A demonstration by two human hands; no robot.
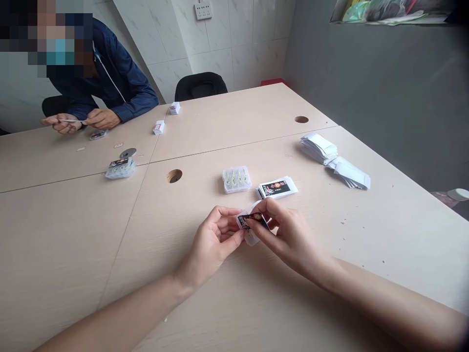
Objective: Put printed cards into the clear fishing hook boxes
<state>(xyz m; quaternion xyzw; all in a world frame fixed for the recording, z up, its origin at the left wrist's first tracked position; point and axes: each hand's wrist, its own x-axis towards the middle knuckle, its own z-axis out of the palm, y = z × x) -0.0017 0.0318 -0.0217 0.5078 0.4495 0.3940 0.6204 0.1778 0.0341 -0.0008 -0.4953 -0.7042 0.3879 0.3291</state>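
My left hand [214,239] grips the left side of a small clear plastic box [252,238] above the table. A black label with red and white print [258,217] lies over the box, and my right hand [289,232] pinches it between thumb and fingers at the box's right side. Just beyond my hands sits another clear box [236,179] with several small metal pieces inside. To its right lies a stack of black-and-white printed labels [278,187].
Piles of white paper slips [318,148] lie at the right. Stacked clear boxes [120,167] stand at the left, near a metal disc [128,153] and a round table hole [174,176]. A person in a blue jacket [124,83] sits across at the far left, holding something thin.
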